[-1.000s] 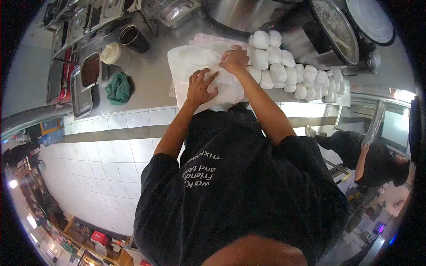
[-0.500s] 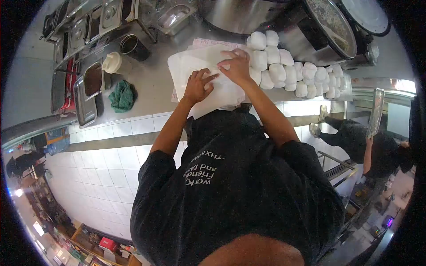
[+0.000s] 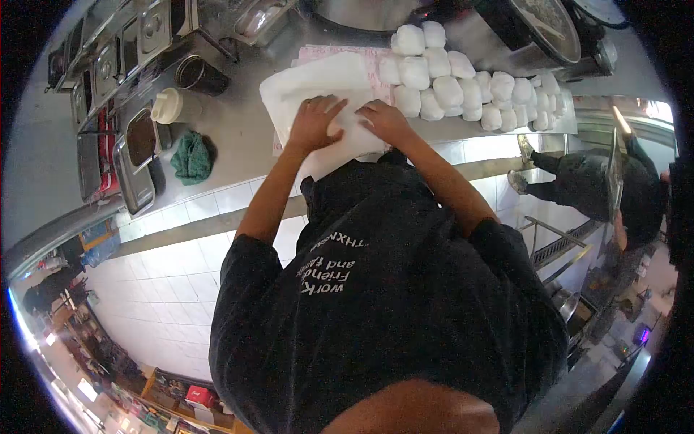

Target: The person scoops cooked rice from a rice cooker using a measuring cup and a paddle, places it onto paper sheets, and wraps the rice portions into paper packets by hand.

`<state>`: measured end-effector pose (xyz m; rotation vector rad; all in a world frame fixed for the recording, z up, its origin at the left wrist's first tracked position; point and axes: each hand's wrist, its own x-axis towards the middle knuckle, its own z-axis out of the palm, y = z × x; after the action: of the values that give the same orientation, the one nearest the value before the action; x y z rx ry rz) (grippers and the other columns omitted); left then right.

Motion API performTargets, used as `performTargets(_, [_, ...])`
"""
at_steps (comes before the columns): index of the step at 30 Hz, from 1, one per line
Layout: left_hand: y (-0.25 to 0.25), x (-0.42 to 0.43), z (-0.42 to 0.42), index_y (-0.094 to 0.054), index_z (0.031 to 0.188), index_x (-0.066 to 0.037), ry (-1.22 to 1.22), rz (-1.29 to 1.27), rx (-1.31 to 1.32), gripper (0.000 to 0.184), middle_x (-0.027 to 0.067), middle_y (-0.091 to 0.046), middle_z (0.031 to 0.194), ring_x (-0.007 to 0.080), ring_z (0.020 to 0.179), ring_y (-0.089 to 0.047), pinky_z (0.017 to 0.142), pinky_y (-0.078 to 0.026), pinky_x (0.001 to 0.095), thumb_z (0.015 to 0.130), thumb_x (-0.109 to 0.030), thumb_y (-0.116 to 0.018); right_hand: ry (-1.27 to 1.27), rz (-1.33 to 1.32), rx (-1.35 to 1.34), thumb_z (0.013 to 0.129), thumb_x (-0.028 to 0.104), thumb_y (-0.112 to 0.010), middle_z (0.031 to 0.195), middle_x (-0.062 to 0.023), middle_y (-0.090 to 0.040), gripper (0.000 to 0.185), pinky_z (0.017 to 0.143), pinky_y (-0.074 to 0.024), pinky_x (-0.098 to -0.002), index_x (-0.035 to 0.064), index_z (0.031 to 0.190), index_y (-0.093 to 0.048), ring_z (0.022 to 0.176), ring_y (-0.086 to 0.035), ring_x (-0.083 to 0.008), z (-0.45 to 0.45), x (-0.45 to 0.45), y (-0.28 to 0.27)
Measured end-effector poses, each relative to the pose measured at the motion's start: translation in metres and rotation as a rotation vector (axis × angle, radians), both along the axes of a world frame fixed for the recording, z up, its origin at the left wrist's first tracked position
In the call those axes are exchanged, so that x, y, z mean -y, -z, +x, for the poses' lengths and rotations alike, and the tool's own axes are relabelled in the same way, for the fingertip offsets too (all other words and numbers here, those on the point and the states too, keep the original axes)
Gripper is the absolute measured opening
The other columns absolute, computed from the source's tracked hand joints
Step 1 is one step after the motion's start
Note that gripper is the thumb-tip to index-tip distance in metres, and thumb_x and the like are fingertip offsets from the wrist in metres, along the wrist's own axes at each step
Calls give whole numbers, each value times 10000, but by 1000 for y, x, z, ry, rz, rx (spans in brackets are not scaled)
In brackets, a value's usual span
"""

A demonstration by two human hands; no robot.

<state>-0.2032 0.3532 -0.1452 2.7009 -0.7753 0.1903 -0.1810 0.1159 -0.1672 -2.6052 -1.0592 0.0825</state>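
Observation:
White paper sheets (image 3: pixel 329 72) lie in a stack on the steel counter, over pink printed paper (image 3: pixel 380 85). My left hand (image 3: pixel 316 124) grips the sheet's near part, fingers curled over it and thumb pointing inward. Opposite it, my right hand (image 3: pixel 390 124) closes on the paper near its right side, fingertips facing the left hand. The sheet bends up between the hands; whether anything lies inside it is hidden. Just right of the stack, several white paper-wrapped bundles (image 3: pixel 436 92) are piled in rows.
Left on the counter are a green cloth (image 3: pixel 192 158), a cream-lidded bottle (image 3: pixel 170 107), a dark cup (image 3: pixel 200 75) and metal pans (image 3: pixel 142 186). Large pots (image 3: pixel 546 32) stand behind the bundles. At right, another person (image 3: pixel 578 184) in dark clothes holds a metal tray (image 3: pixel 616 177).
My right hand has come down from the sheet's upper right toward me, level with my left hand. Both hands now grip the paper's near part. The other person has moved closer to the counter.

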Motion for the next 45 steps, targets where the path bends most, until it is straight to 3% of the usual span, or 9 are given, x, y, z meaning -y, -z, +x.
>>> performTargets(3, [18, -34, -5, -537, 1322, -206, -73, -187, -353, 551, 63, -560, 1290, 244, 1135, -567, 982, -428, 407, 800, -312, -679, -74, 6, 156, 856, 230, -587, 1156, -75, -615, 330, 827, -537, -356, 114, 1163, -615, 1095, -565, -254, 3, 10, 35])
performTargets(6, [83, -81, -4, -559, 1272, -156, 145, -55, 53, 420, 54, -603, 1238, 247, 1034, -623, 885, -491, 395, 865, -234, -626, -89, 91, 309, 872, 204, -566, 1071, -120, -646, 331, 788, -543, -373, 63, 1170, -599, 1027, -603, -293, 3, 10, 45])
performTargets(14, [5, -27, 41, -532, 1221, -72, -363, 64, -640, 394, 160, -625, 1159, 311, 1062, -597, 899, -454, 428, 866, -208, -632, 329, -121, -324, 809, 203, -665, 1016, -211, -656, 384, 802, -525, -458, -25, 1115, -621, 930, -650, -374, 54, -42, 12])
performTargets(16, [70, -49, 68, -572, 1177, -65, -45, 49, -102, 411, 196, -628, 1074, 370, 987, -606, 839, -478, 483, 803, -190, -688, 310, -194, -90, 762, 220, -709, 1002, -210, -665, 413, 812, -530, -444, -46, 1071, -643, 925, -655, -374, 63, -43, 24])
performTargets(23, [84, -57, 68, -727, 714, -88, -121, -304, -351, 179, 144, -680, 772, 335, 769, -645, 730, -500, 444, 768, -239, -648, 415, -14, -135, 748, 224, -635, 781, -152, -682, 176, 678, -532, -432, 67, 786, -706, 772, -680, -311, 38, -48, 2])
performTargets(26, [58, -30, 23, -706, 956, -42, -147, 111, -193, 247, 158, -682, 844, 344, 774, -649, 731, -525, 454, 826, -202, -570, 292, -40, -22, 814, 254, -568, 817, -148, -686, 221, 686, -516, -427, 67, 821, -685, 725, -667, -312, 9, -68, 130])
performTargets(28, [55, -27, 3, -553, 1160, -2, -60, -97, 45, 541, 194, -634, 1005, 373, 904, -625, 859, -513, 437, 696, -234, -706, 508, 499, -425, 825, 394, -593, 815, -199, -678, 390, 761, -503, -433, 15, 796, -679, 731, -672, -275, -16, -72, 1])
performTargets(34, [46, 8, 46, -175, 1479, -110, -106, 493, -301, 1161, 248, -493, 1208, 394, 996, -605, 839, -527, 414, 566, -265, -876, 486, 33, -149, 847, 139, -510, 890, -221, -670, 235, 661, -548, -438, -20, 933, -661, 792, -672, -347, 54, -72, 60])
performTargets(45, [-37, 57, 2, -503, 1338, -74, 163, -19, -47, 569, 286, -396, 1282, 445, 1162, -367, 984, -334, 510, 784, -74, -633, 893, 821, -396, 846, 314, -621, 1279, -291, -424, 655, 1046, -336, -480, -54, 1327, -371, 1223, -426, -436, -20, -89, -21])
